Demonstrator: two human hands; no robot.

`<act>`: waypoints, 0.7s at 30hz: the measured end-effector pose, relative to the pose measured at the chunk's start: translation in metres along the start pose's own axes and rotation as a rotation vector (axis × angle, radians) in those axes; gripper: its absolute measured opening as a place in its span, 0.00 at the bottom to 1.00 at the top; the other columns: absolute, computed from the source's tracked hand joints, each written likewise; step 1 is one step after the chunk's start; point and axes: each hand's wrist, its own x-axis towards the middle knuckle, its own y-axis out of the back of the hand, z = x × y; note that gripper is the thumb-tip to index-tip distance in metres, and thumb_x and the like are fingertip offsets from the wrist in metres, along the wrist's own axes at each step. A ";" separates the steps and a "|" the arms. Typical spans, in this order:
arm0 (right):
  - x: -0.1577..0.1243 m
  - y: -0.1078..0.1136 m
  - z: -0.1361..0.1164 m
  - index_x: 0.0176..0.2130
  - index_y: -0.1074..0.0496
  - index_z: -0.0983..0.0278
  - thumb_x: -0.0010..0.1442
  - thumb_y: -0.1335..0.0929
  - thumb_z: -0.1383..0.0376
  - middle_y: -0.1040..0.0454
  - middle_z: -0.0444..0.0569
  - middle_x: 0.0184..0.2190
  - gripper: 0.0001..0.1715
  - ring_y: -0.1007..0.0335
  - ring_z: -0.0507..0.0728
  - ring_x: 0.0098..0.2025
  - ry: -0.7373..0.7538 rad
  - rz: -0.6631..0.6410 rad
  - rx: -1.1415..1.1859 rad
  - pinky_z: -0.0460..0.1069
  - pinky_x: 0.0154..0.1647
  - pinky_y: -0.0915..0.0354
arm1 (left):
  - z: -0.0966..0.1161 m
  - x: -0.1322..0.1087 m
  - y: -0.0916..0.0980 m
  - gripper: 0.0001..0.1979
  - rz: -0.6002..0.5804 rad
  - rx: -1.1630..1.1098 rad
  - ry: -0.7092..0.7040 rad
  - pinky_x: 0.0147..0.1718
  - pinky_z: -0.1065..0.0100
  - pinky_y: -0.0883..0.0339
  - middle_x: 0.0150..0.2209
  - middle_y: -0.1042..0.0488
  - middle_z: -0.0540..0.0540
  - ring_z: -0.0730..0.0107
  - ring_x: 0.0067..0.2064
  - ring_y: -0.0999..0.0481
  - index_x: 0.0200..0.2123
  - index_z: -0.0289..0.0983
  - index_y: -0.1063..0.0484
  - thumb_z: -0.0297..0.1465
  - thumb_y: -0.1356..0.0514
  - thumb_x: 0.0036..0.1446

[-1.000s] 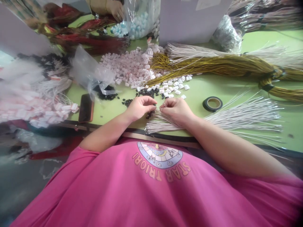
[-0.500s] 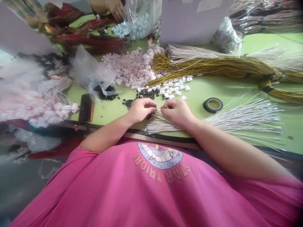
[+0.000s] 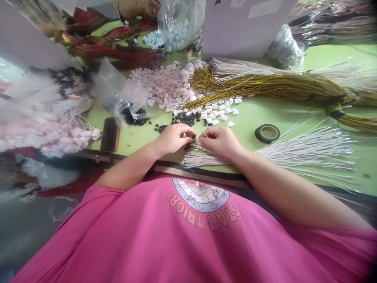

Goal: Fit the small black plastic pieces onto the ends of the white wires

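My left hand (image 3: pixel 176 138) pinches a small black piece (image 3: pixel 193 136) between thumb and fingertips. Facing it, my right hand (image 3: pixel 219 140) is closed on the end of a thin white wire, close to the black piece; whether the two touch I cannot tell. Beneath my right hand and forearm lies a fanned bundle of white wires (image 3: pixel 309 147) with shiny tips. Just beyond my fingers are a pile of small black pieces (image 3: pixel 186 118) and scattered white plastic connectors (image 3: pixel 224 110).
A roll of black tape (image 3: pixel 267 133) lies to the right, a phone (image 3: pixel 110 135) to the left. Olive-yellow wires (image 3: pixel 279 86) stretch across the back. A plastic bag (image 3: pixel 112 84) and white housings with wires (image 3: pixel 53 133) sit left. Another person's hand (image 3: pixel 147 7) is at the far side.
My fingertips have stayed close together, with the black piece now showing more clearly at my left fingertips. The whole view has shifted slightly.
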 end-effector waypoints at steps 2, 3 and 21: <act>0.001 0.001 0.002 0.26 0.26 0.67 0.47 0.32 0.59 0.31 0.45 0.20 0.13 0.40 0.50 0.25 -0.054 0.004 0.099 0.46 0.27 0.43 | -0.009 -0.002 0.023 0.13 0.008 0.143 -0.019 0.44 0.63 0.37 0.39 0.25 0.47 0.69 0.39 0.28 0.42 0.40 0.25 0.28 0.40 0.51; 0.001 0.002 0.003 0.27 0.26 0.67 0.47 0.32 0.59 0.31 0.45 0.20 0.13 0.39 0.50 0.25 -0.083 0.006 0.150 0.46 0.27 0.42 | -0.015 -0.002 0.036 0.12 0.041 0.222 -0.004 0.47 0.63 0.39 0.40 0.26 0.47 0.68 0.41 0.30 0.42 0.39 0.25 0.28 0.41 0.53; 0.004 0.001 0.007 0.27 0.27 0.67 0.41 0.28 0.62 0.28 0.45 0.22 0.11 0.36 0.49 0.23 -0.187 0.012 0.409 0.47 0.27 0.40 | -0.015 -0.001 0.058 0.08 0.070 0.266 0.056 0.41 0.63 0.37 0.37 0.27 0.44 0.67 0.38 0.31 0.34 0.36 0.28 0.32 0.44 0.52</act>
